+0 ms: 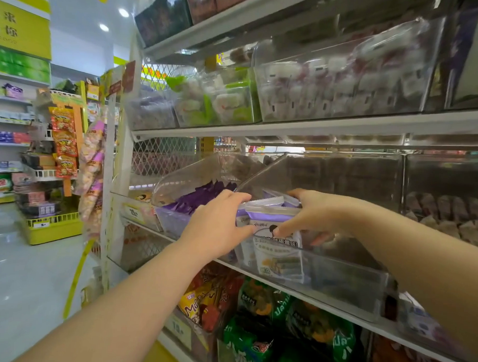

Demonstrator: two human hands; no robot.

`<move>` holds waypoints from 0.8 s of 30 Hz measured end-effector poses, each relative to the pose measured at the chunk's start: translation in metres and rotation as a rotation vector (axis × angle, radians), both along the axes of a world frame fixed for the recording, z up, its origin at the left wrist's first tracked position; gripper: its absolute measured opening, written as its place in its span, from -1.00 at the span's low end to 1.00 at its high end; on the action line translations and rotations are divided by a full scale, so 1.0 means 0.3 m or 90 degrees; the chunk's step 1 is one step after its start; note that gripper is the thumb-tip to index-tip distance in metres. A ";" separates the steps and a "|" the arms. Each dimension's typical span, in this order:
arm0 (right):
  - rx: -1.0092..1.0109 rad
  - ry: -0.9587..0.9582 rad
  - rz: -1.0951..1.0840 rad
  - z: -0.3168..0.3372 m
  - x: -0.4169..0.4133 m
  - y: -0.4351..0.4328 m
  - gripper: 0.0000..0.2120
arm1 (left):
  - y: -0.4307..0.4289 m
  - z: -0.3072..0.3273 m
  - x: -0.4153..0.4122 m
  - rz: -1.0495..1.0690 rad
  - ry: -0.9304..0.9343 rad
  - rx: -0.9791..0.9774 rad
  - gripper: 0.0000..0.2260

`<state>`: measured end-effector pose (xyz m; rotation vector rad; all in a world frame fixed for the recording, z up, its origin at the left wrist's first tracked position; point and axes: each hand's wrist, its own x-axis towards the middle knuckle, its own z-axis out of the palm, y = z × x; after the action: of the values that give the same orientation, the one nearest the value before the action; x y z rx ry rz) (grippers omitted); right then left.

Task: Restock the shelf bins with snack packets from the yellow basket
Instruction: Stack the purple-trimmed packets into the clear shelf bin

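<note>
Hands: two, both at the left end of one clear bin (348, 290) on the middle shelf (429, 348).
Left hand (220, 226): fingers curled over the top left edge of the packets, thumb on their front.
Right hand (315, 213): reaches into the bin from the right, pinching the same packets, with the thumb up behind and the fingertips (279, 232) pressed on the front one.
Packets (274, 217): a small upright stack, white and purple, held between the hands and standing against the bin's left wall; at least three top edges show, but the exact count cannot be told.
Bins on this shelf: at least four in view. The purple bin (171, 221), just left of the one in use, is piled with dark purple packets (202, 195).
Bins above: three clear ones in view on the next shelf up (342, 125), all stocked.
Shelf below: bright red, yellow and green bags (258, 298), packed close.
Edges: the bin's front wall is low, and its slanted clear side rises between the hands and the purple bin.
Open room: right of the stack the bin is bare to its far wall; left of the shelving, the aisle floor (26, 268) runs to a yellow stand (52, 228) in the distance.
</note>
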<state>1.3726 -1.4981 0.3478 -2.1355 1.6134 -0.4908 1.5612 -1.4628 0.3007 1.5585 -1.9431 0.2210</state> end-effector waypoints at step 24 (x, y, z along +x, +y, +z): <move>0.030 -0.039 0.050 -0.007 0.050 -0.018 -0.07 | -0.051 0.004 0.035 -0.081 -0.129 -0.098 -0.56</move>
<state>1.3874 -1.5035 0.3456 -2.1201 1.4869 -0.4841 1.5717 -1.4782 0.3020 1.3516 -2.1166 0.4794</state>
